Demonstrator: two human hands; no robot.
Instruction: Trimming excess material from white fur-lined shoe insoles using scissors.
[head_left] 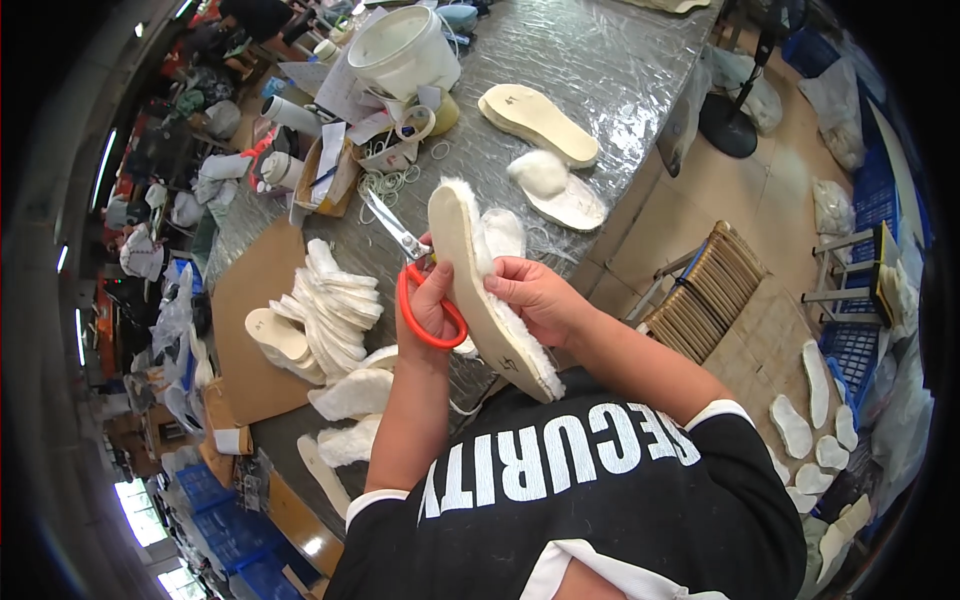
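Note:
A long fleece-lined insole [482, 315] stands on a slant before my chest, its cream backing toward me and white fluff along its edge. My right hand [540, 302] pinches the fluffy right edge between thumb and fingers. My left hand [430, 295] is closed around a pair of scissors [458, 325] with red handles, beside the insole's left edge. The blades point up and away, and look apart from the insole. Whether my left fingers also grip the insole is hidden behind it. Another white fluffy piece [503, 233] shows just beyond it.
Left on the table, a brown board [250, 350] carries a fanned pile of fluffy insoles [335, 310]. Cream insoles [540, 122] lie at the far right. A white bucket [400, 50] and a cardboard box [335, 180] stand farther back. A slatted bamboo chair [705, 290] is right.

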